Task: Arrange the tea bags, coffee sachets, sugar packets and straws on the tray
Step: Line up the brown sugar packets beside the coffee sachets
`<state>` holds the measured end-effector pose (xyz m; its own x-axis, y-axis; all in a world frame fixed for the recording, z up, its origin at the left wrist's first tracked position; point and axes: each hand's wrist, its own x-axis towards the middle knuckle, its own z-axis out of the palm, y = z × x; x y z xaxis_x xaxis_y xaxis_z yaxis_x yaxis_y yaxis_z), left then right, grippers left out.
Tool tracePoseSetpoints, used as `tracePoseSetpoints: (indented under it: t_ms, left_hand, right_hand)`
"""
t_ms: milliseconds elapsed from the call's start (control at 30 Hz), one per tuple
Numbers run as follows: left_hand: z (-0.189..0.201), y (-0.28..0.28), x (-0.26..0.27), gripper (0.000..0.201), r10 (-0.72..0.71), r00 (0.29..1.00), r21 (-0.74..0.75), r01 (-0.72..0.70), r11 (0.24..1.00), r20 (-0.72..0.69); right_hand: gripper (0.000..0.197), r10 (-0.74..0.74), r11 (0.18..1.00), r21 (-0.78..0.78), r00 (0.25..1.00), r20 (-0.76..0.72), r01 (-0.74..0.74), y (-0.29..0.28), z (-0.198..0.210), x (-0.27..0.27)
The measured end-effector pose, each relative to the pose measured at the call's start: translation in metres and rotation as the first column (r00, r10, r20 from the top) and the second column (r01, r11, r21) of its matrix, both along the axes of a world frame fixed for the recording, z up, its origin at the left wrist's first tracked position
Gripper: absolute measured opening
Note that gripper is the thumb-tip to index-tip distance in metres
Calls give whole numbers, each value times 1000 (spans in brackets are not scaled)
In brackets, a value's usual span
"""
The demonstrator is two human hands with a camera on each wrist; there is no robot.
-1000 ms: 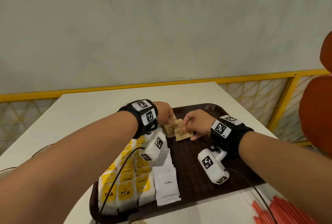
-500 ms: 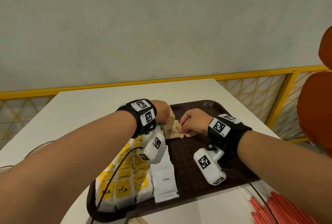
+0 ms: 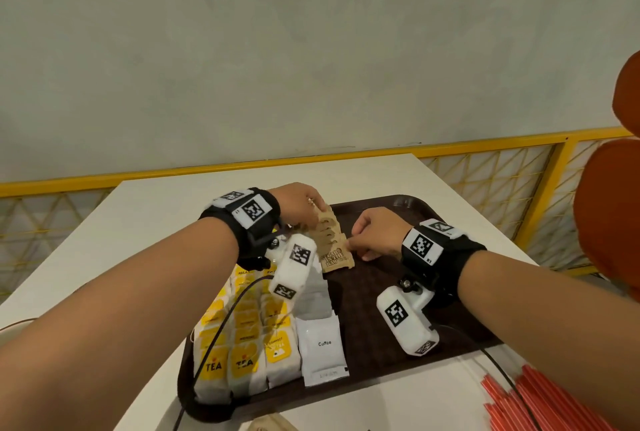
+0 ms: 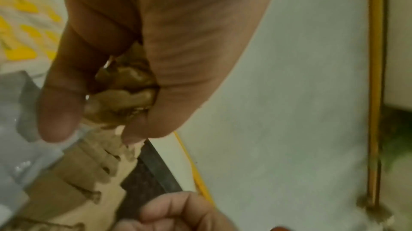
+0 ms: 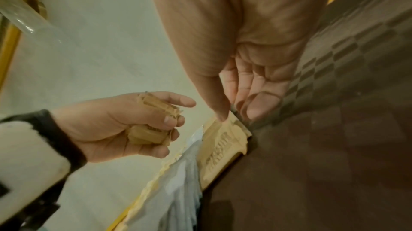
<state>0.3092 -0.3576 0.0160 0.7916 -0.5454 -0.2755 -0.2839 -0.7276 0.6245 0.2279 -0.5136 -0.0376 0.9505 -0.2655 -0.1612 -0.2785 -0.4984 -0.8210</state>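
The red plastic straws (image 3: pixel 540 403) run off the head view's lower right corner. The left forearm and its wrist camera cover part of the yellow-labelled white tea bags (image 3: pixel 242 344). Print on the brown paper sugar packets (image 5: pixel 223 146) is too blurred to read. A tan object (image 3: pixel 273 425) at the bottom edge is cut off, unidentifiable.

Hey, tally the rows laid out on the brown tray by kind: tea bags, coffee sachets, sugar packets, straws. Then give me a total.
Tea bags: 3 rows
Coffee sachets: 1 row
Sugar packets: 1 row, with more held in the left hand
Straws: 0 rows; they lie on the table beside the tray
Total: 5 rows
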Motion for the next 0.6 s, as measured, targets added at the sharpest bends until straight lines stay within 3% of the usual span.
tracePoseSetpoints:
  t_ms: [100,200,333,467,600]
  left_hand:
    - [-1,13,-2,54,-15,958,-341,-87,936,-287]
    - [-3,20,-8,61,-144,903,-558,-119,821,-404]
    - [-9,25,-11,68,-177,916,-617,-91,782,-360]
    - [-5,25,-16,54,-210,922,-661,-64,748,-326]
    - [2,23,-27,44,-159,943,-668,-81,740,-291]
  right_hand:
    - [17,2,998,62,983,182,-14,3,14,-7]
    - [21,34,956,268,955,294,-116,13,25,-15]
    - [25,52,952,269,945,324,-145,25,29,-21]
    - [14,39,949,279,931,364,-149,32,34,-23]
    - [19,-31,914,385,927,375,-125,36,42,-22]
